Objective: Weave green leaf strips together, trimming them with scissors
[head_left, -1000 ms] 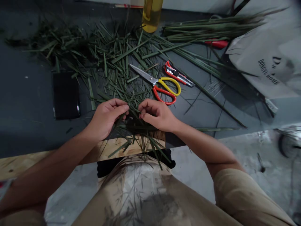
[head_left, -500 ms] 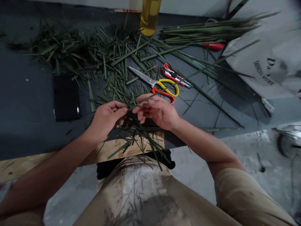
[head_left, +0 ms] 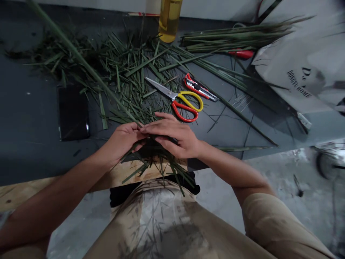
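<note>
Between my hands is a piece of work made of green grass blades point(head_left: 172, 163), its loose ends splayed toward my lap. My left hand point(head_left: 121, 140) is closed, pinching the grass at its left side; the exact grip is partly covered. Stretched over the top of the piece, my right hand point(head_left: 175, 135) has its fingers out flat, fingertips against the left fingers and the thumb apart below. One long grass blade point(head_left: 86, 66) runs from the fingertips to the upper left. Scissors point(head_left: 185, 102) with yellow and red handles lie just beyond my right hand.
Cut grass pieces point(head_left: 129, 72) litter the dark table point(head_left: 32, 118). A red utility knife point(head_left: 199, 88), a black phone point(head_left: 73, 113), a bottle of yellow liquid point(head_left: 169, 21), a bundle of long grass point(head_left: 231, 37) and a printed white bag point(head_left: 285, 68) lie around. A wooden board point(head_left: 107, 175) edges my side.
The long blade has swung from pointing upper right to upper left. My right hand has flattened and come over to touch my left fingers; the left still grips the grass.
</note>
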### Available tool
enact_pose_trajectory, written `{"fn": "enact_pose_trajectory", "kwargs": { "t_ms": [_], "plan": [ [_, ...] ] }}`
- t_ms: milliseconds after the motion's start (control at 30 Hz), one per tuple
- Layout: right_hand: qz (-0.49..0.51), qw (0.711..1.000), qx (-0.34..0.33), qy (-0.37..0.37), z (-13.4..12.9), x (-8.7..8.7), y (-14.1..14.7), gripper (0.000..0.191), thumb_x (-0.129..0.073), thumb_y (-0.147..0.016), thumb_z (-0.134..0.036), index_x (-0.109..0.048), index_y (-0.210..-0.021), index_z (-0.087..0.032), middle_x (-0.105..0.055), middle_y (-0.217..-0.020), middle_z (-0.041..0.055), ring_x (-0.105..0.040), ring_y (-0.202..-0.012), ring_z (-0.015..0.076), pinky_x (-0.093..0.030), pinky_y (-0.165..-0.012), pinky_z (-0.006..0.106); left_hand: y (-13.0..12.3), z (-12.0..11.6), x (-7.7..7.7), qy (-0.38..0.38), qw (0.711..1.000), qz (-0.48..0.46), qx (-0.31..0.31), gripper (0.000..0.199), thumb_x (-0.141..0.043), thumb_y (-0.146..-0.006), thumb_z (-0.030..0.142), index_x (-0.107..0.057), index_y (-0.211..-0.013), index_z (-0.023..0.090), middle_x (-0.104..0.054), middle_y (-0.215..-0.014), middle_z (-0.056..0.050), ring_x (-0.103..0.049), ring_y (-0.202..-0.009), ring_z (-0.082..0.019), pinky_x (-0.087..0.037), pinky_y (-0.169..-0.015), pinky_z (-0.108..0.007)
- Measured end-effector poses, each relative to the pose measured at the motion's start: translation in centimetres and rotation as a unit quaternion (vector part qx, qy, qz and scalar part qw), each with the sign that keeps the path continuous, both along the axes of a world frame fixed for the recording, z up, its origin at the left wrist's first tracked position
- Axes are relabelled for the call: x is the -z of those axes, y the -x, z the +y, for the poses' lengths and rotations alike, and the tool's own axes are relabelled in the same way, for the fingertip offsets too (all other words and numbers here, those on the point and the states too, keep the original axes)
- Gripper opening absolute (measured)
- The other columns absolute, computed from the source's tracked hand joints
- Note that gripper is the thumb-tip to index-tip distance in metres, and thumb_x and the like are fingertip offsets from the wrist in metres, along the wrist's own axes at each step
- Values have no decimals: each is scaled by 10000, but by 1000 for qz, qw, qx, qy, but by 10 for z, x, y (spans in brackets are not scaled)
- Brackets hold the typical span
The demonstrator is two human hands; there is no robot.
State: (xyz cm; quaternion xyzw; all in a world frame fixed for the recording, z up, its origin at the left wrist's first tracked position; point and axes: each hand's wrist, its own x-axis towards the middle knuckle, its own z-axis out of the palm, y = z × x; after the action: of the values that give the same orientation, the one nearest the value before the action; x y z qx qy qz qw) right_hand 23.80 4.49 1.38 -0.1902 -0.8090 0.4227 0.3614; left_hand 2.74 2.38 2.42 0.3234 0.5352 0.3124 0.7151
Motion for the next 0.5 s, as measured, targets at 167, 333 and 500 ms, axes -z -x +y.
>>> {"fn": "enact_pose_trajectory", "kwargs": {
  "t_ms": [167,333,500],
  "plan": [
    [-57,995,-9,-84,3,5,0,427,-477,-1051,-269,-584,-1460,-210,-704,-1443,96,-557,-1468,209,-267,-1322,554,1,2,2,-17,1000,-22,9,299,-911,-664,359,-693,-733,166,-534,-571,38,-437,-427,-64,-308,-385,-199],
    [-23,995,38,-94,-1,7,2,455,-408,-1048,-211,-521,-1488,-239,-655,-1499,98,-586,-1433,205,-306,-1303,557,1,1,1,-4,999,-29,31,249,-846,-732,351,-678,-695,172,-549,-530,24,-449,-418,-71,-321,-403,-206],
    [8,977,215,-9,-3,3,2,260,-535,-1023,-287,-646,-1252,-234,-685,-1387,116,-614,-1344,253,-452,-1184,525,0,2,-4,-10,1000,-26,-14,174,-801,-686,273,-671,-768,191,-590,-529,32,-484,-410,-96,-345,-403,-219]
  ]
}}
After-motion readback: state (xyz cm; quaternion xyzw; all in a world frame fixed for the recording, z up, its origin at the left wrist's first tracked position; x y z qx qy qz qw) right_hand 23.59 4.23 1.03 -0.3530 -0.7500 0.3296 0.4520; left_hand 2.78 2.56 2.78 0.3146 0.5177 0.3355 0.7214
